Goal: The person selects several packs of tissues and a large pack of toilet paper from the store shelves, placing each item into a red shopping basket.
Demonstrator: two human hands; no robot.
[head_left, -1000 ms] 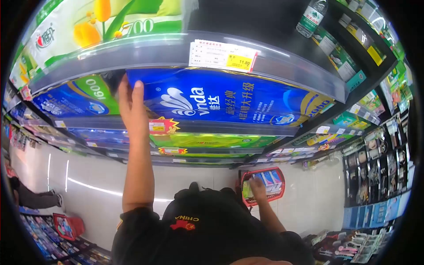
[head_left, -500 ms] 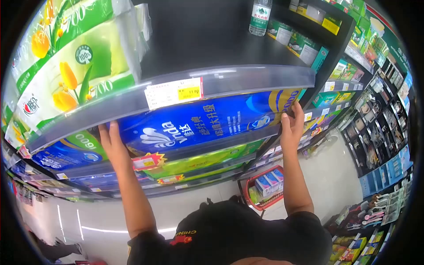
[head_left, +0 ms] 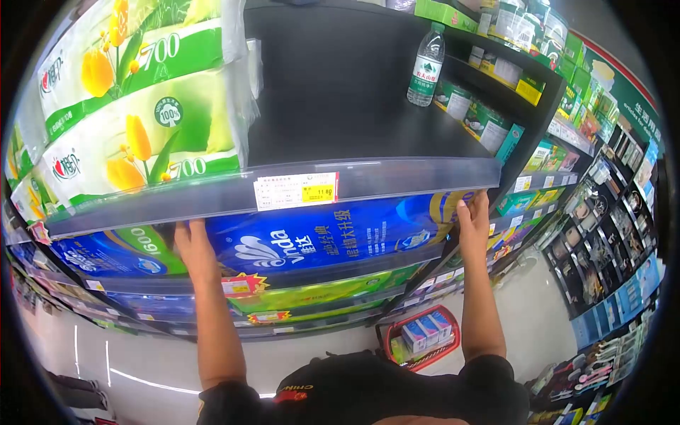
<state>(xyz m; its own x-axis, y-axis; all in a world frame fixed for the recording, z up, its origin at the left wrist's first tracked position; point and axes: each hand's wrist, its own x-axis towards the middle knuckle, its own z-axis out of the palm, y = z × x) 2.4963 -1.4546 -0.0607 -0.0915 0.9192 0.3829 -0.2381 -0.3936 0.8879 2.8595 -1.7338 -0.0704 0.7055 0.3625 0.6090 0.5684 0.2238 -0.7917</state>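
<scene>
A wide blue Vinda tissue pack [head_left: 312, 237] sits on the shelf just below the top board, its printed front facing me. My left hand [head_left: 195, 244] is at the pack's left end, fingers reaching in between it and a blue-and-green pack [head_left: 113, 249] marked 1600. At the other end, my right hand [head_left: 473, 216] presses against the gold-striped edge, thumb in front and the fingers partly hidden. Both hands grip the blue pack between them. Right above it runs the shelf's clear edge strip with a price tag [head_left: 297, 191] reading 11.80.
White-and-green tissue packs [head_left: 134, 149] are stacked at the upper left. On the black top shelf [head_left: 326, 92] stands a water bottle [head_left: 426, 67]. A red shopping basket [head_left: 453, 347] holding boxes is on the floor. More shelves line the right side.
The view has tilted up slightly, so the shelf and the bottle appear lower. Both hands stay at the ends of the blue tissue pack, which has hardly moved on its shelf.
</scene>
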